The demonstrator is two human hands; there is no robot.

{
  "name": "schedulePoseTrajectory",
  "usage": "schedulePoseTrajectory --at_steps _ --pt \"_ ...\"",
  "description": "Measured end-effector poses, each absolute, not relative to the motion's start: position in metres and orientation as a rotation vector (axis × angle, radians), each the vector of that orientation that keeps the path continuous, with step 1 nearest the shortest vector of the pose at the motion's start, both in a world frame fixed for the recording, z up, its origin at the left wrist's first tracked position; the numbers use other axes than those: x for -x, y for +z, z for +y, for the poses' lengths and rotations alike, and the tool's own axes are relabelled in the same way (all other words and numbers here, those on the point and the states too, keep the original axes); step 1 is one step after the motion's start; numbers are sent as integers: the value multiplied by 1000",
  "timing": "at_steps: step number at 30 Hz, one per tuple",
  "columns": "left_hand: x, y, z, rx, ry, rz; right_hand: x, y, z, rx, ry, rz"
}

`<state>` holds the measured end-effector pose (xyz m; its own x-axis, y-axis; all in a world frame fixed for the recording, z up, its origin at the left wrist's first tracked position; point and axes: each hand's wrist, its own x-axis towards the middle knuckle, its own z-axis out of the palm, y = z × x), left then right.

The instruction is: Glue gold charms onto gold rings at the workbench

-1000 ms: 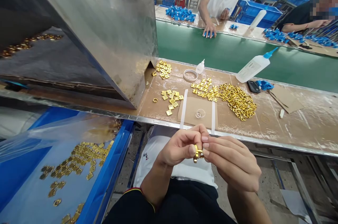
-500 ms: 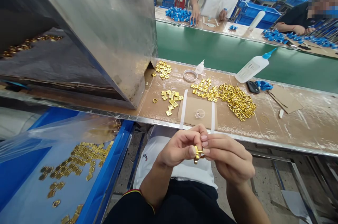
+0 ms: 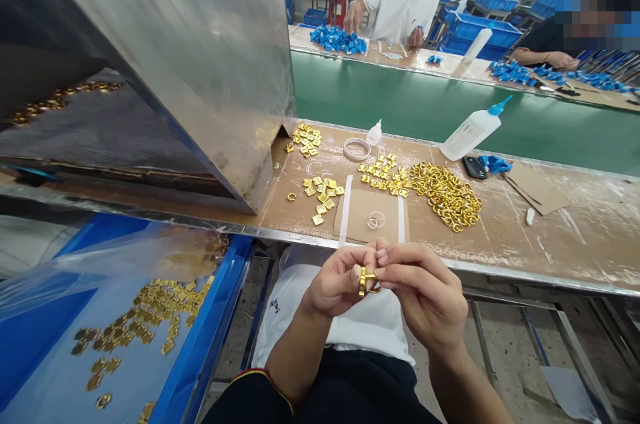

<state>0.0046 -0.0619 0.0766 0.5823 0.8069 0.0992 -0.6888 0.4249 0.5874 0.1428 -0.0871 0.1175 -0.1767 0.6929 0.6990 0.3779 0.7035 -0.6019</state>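
Just in front of the bench edge, my left hand and my right hand meet, fingertips closed around a gold ring. The left thumb and fingers pinch its broad face. On the other side, right fingertips grip the thin band; whether band and face are joined is too small to tell. Beyond my hands, a cardboard pad is held by white tape strips and carries a small clear disc. Gold square pieces lie left of the pad, and a heap of gold rings lies to its right.
A metal housing rises at left above a blue bin of gold pieces. Glue bottles, a tape roll and a black object stand or lie on the bench. Past the green belt, two people handle blue pieces.
My hands have shifted slightly left, and the gold ring has turned so its face stands more upright. The view has tilted up a little. Across the belt, a person's hand has lifted off the blue pile.
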Motion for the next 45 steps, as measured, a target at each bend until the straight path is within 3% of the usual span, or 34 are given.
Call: schedulePoseTrajectory --at_steps 22,30,45 --pt "-11 76 -62 -415 980 265 -144 115 -87 865 349 -1767" --pt "-9 79 -62 -400 1042 269 -129 100 -92 927 139 -1741" --pt "-14 69 -62 -613 1191 359 -122 100 -89 934 292 -1631"
